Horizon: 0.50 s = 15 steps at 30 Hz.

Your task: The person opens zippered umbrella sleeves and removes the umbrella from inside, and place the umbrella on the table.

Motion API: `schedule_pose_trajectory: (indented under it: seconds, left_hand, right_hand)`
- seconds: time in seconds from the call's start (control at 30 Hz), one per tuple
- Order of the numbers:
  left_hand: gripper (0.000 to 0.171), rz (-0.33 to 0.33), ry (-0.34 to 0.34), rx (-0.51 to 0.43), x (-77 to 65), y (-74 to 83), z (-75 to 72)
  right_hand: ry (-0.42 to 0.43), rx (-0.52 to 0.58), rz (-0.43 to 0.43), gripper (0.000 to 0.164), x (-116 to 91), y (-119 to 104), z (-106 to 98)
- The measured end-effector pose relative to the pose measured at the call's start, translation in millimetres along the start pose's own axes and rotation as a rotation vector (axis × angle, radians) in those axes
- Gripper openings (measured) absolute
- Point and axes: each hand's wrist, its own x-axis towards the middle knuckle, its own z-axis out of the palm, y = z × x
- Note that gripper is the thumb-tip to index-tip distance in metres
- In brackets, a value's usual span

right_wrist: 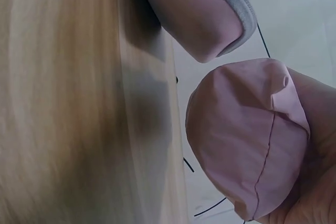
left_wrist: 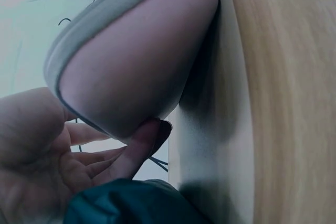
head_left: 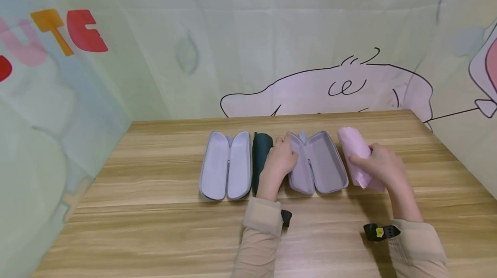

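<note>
Two hard zip cases lie unfolded on the table, a pale lilac-grey one [head_left: 214,170] on the left and a mauve-grey one [head_left: 328,163] on the right. Fingers of my left hand [head_left: 278,159] pinch the left shell of the right case; the left wrist view shows its pink outer shell [left_wrist: 131,72] against the fingertips. A dark green rolled fabric bundle [head_left: 262,153] lies between the cases, partly behind that hand. My right hand [head_left: 382,165] grips a pink rolled fabric bundle [head_left: 352,144] beside the right case. The right wrist view shows the bundle's seamed end [right_wrist: 247,135], apparently raised off the wood.
The wooden table [head_left: 155,230] stretches in front of and around the row of things. A printed cloth backdrop [head_left: 248,45] stands along its back and left edges. Black straps [head_left: 375,232] sit on both wrists.
</note>
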Motion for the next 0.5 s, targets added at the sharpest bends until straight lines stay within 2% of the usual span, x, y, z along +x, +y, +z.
schedule_pose_trajectory:
  seconds: [0.23,0.5]
  left_hand:
    - [0.06,0.0,-0.003,-0.003,-0.4,1.2,-0.6]
    - [0.059,0.016,0.02,0.02,0.5,1.5,1.0]
  right_hand:
    - [-0.02,-0.019,0.016,0.079,0.7,2.2,3.2]
    - [0.001,-0.049,0.014,0.068,2.6,3.5,10.7]
